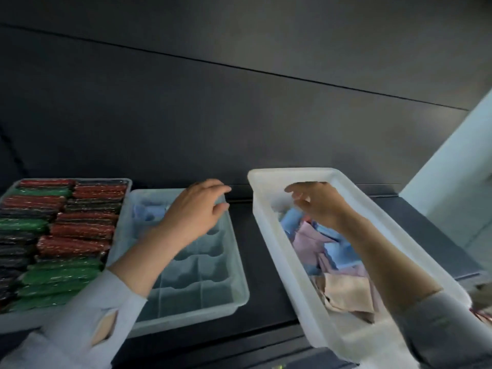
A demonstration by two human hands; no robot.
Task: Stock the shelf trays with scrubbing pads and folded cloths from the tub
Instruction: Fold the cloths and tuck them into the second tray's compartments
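Grey sleeves come in from the near edge, one at 7 o'clock and one at 5 o'clock, both pushed back from bare forearms. Between them, on the dark shelf (266,262), stand three containers side by side.

At 5 o'clock the white tub (298,275) lies angled, its near end toward the person, holding a loose heap of folded cloths (343,267) in blue, pink and beige. The right hand (319,206) hangs over the far end of the tub, just above the blue cloths; its fingers (295,189) are curled loosely, and I cannot tell whether they grip anything.

At 6 o'clock sits the divided tray (197,278), pale blue-grey, most of its compartments bare. One blue cloth (149,212) lies in its far left corner. The left hand (195,211) hovers over the far part of this tray, fingers spread and released, holding nothing.

At 9 o'clock the left tray (127,183) is packed with two rows of scrubbing pads (77,230) in red, green and black, lying flat against one another.

Behind everything rises a dark panelled wall (239,115), with a pale surface at 3 o'clock.
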